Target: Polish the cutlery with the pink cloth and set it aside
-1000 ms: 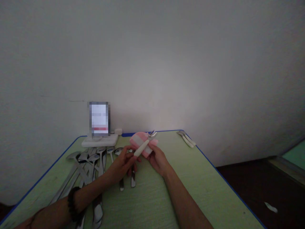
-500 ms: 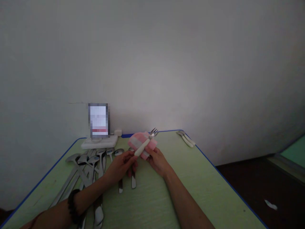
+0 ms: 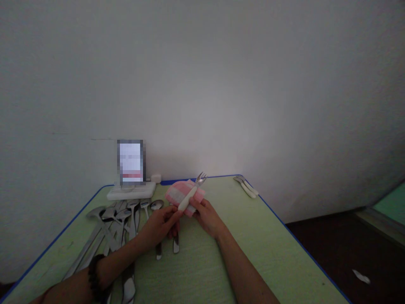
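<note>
My left hand (image 3: 161, 223) pinches the white handle of a small fork (image 3: 190, 193), whose tines point up and away over the green table (image 3: 259, 240). My right hand (image 3: 205, 217) grips a pink and white cloth (image 3: 180, 193) that lies under and around the fork's shaft. Both hands meet above the middle of the table. A dark bracelet sits on my left wrist.
Several steel spoons and ladles (image 3: 120, 215) lie fanned out on the left of the table. Two white-handled utensils (image 3: 247, 187) rest at the far right corner. A white stand (image 3: 131, 191) with a blurred card is against the wall. Dark floor lies to the right.
The fork and cloth have shifted slightly left and toward me with both hands. The fork's tines now stand a little more upright.
</note>
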The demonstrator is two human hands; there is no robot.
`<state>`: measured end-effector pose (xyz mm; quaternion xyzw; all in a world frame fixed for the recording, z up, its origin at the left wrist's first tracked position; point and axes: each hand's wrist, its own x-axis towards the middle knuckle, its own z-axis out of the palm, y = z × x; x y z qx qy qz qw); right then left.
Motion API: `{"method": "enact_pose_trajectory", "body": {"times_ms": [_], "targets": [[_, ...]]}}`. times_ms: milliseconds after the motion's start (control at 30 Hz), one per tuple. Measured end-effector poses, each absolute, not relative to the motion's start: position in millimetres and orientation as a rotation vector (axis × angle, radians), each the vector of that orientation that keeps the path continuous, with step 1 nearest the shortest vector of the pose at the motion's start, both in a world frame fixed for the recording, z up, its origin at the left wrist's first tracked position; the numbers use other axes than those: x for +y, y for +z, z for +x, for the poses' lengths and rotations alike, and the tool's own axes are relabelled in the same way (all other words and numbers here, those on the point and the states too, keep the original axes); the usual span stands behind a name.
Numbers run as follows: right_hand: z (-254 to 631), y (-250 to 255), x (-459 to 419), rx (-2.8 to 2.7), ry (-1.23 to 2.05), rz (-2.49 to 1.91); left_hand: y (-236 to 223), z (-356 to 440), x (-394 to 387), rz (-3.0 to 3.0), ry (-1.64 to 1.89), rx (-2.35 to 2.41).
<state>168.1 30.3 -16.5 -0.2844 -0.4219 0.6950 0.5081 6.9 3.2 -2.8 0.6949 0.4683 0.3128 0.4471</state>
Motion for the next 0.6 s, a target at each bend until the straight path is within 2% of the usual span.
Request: {"method": "enact_pose_trajectory", "body": {"times_ms": [600], "targets": [[175.6, -14.3, 29.0, -1.351, 1.509, -0.790, 3.8, 6.4, -0.2, 1.834, 0.707, 1.238]]}}
